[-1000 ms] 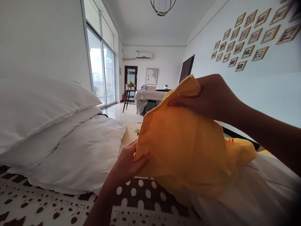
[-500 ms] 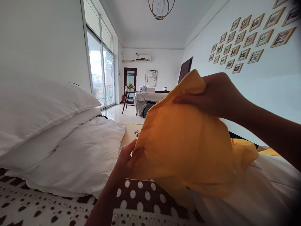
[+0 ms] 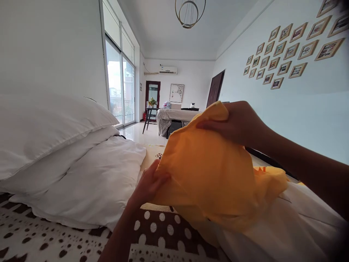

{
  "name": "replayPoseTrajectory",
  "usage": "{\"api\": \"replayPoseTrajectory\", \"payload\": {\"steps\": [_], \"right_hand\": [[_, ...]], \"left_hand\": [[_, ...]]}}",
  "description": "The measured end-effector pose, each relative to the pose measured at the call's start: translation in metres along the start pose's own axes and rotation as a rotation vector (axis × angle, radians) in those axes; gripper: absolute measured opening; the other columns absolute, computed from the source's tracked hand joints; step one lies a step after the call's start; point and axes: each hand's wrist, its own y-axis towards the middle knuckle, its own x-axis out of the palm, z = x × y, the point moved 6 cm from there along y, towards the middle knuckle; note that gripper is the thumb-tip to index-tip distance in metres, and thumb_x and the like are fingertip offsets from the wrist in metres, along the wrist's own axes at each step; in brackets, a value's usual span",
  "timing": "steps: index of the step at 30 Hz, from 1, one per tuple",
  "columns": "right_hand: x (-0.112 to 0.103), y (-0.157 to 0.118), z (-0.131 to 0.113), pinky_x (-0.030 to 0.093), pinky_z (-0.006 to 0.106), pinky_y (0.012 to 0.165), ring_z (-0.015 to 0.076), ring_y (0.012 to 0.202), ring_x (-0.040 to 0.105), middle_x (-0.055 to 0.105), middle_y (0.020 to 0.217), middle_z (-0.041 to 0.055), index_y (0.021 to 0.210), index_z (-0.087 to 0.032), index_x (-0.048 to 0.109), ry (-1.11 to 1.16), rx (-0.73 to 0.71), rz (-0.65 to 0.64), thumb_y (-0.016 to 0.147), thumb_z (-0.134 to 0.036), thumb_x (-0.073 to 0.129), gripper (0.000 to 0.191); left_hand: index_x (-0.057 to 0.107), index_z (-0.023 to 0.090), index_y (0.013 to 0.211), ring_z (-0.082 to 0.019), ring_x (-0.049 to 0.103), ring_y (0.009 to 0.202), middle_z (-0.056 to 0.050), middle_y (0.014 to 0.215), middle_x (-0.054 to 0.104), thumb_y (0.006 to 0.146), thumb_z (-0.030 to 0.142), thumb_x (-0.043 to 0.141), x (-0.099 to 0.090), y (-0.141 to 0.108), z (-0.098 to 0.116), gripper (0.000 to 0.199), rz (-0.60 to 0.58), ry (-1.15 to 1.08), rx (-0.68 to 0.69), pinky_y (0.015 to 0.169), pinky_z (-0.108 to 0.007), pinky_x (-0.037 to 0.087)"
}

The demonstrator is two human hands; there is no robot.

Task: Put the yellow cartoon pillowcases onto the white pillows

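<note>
A thin yellow-orange cloth (image 3: 209,167), perhaps a pillowcase, is stretched up between my two hands. My left hand (image 3: 149,182) pinches its lower left edge, thumb on top. Higher and to the right, my right hand (image 3: 231,122) is closed on the upper corner, which folds over at the fingers. The cloth's lower right part lies bunched beside a whitish fabric (image 3: 294,218). Cloth hides several of my fingertips.
White pillows (image 3: 57,127) are piled at the left above a white folded piece of bedding (image 3: 98,182). Beneath lies a brown-and-white spotted blanket (image 3: 163,233). Further back stand a covered table (image 3: 180,114) and a dark stool (image 3: 148,118) with a plant.
My right hand has come down and slightly left, lowering the upper corner of the cloth. My left hand stays in nearly the same place. The view has tilted up slightly.
</note>
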Motion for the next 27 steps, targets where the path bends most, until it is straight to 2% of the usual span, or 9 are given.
{"api": "replayPoseTrajectory", "payload": {"steps": [2, 5, 8, 10, 14, 18, 20, 23, 27], "right_hand": [[0.006, 0.001, -0.006, 0.030, 0.021, 0.045, 0.0074, 0.053, 0.038, 0.043, 0.055, -0.0035, 0.059, -0.015, 0.057, 0.024, -0.015, -0.005, 0.070, -0.044, 0.070, 0.034], [0.015, 0.004, -0.013, 0.030, 0.023, 0.047, 0.0082, 0.053, 0.038, 0.043, 0.056, -0.0029, 0.058, -0.015, 0.053, 0.069, -0.023, 0.008, 0.073, -0.045, 0.067, 0.036], [0.025, 0.007, -0.017, 0.029, 0.023, 0.049, 0.0077, 0.053, 0.037, 0.043, 0.056, -0.0033, 0.057, -0.016, 0.048, 0.104, -0.031, 0.018, 0.077, -0.041, 0.064, 0.035], [0.034, 0.009, -0.019, 0.030, 0.023, 0.052, 0.0077, 0.055, 0.037, 0.043, 0.058, -0.0036, 0.060, -0.016, 0.048, 0.123, -0.047, 0.018, 0.078, -0.037, 0.062, 0.031], [0.065, 0.013, -0.019, 0.030, 0.023, 0.057, 0.0079, 0.058, 0.038, 0.045, 0.060, -0.0041, 0.064, -0.015, 0.051, 0.159, -0.050, -0.049, 0.079, -0.033, 0.059, 0.025], [0.112, 0.007, -0.033, 0.028, 0.022, 0.058, 0.0075, 0.058, 0.038, 0.044, 0.058, -0.0055, 0.060, -0.016, 0.047, 0.239, -0.062, -0.209, 0.079, -0.032, 0.060, 0.029], [0.135, 0.000, -0.049, 0.028, 0.022, 0.058, 0.0077, 0.059, 0.038, 0.045, 0.058, -0.0057, 0.060, -0.016, 0.046, 0.316, -0.087, -0.317, 0.080, -0.035, 0.060, 0.030], [0.158, -0.009, -0.066, 0.030, 0.022, 0.057, 0.0084, 0.061, 0.042, 0.048, 0.062, -0.0052, 0.062, -0.017, 0.048, 0.443, -0.072, -0.443, 0.080, -0.039, 0.058, 0.029], [0.157, -0.019, -0.062, 0.036, 0.023, 0.061, 0.0113, 0.070, 0.051, 0.057, 0.075, -0.0025, 0.082, -0.018, 0.058, 0.513, 0.022, -0.549, 0.082, -0.035, 0.057, 0.018]], "left_hand": [[0.057, 0.020, 0.105, -0.021, 0.062, 0.084, -0.004, 0.094, 0.068, 0.076, 0.041, 0.067, 0.008, 0.001, -0.004, 0.038, -0.053, -0.023, -0.060, 0.073, -0.028, 0.048], [0.060, 0.018, 0.095, -0.024, 0.064, 0.083, -0.005, 0.089, 0.070, 0.077, 0.042, 0.065, 0.014, -0.001, -0.010, 0.031, -0.084, -0.004, -0.147, 0.071, -0.030, 0.050], [0.062, 0.016, 0.088, -0.025, 0.064, 0.081, -0.006, 0.086, 0.070, 0.079, 0.044, 0.061, 0.015, 0.001, -0.019, 0.029, -0.120, 0.005, -0.159, 0.067, -0.031, 0.050], [0.063, 0.016, 0.085, -0.024, 0.063, 0.078, -0.006, 0.084, 0.069, 0.078, 0.046, 0.061, 0.010, 0.007, -0.030, 0.031, -0.086, 0.018, -0.167, 0.064, -0.030, 0.049], [0.062, 0.015, 0.079, -0.022, 0.060, 0.074, -0.004, 0.077, 0.065, 0.074, 0.045, 0.063, -0.015, 0.018, -0.043, 0.031, 0.099, 0.138, -0.129, 0.063, -0.030, 0.048], [0.058, 0.017, 0.109, -0.022, 0.060, 0.080, -0.005, 0.091, 0.065, 0.064, 0.043, 0.067, -0.036, 0.008, -0.017, 0.052, 0.225, -0.194, 0.013, 0.064, -0.028, 0.050], [0.062, 0.015, 0.098, -0.019, 0.059, 0.069, -0.003, 0.079, 0.063, 0.061, 0.042, 0.071, -0.048, -0.006, -0.003, 0.046, 0.379, -0.224, -0.051, 0.055, -0.024, 0.046], [0.059, 0.013, 0.064, -0.012, 0.049, 0.055, 0.001, 0.058, 0.054, 0.061, 0.041, 0.075, -0.063, -0.024, 0.009, 0.032, 0.613, -0.089, -0.181, 0.045, -0.019, 0.038], [0.062, 0.014, 0.066, -0.011, 0.049, 0.054, 0.002, 0.057, 0.053, 0.059, 0.049, 0.076, -0.078, -0.027, -0.001, 0.038, 0.780, -0.153, -0.195, 0.043, -0.019, 0.038]]}}
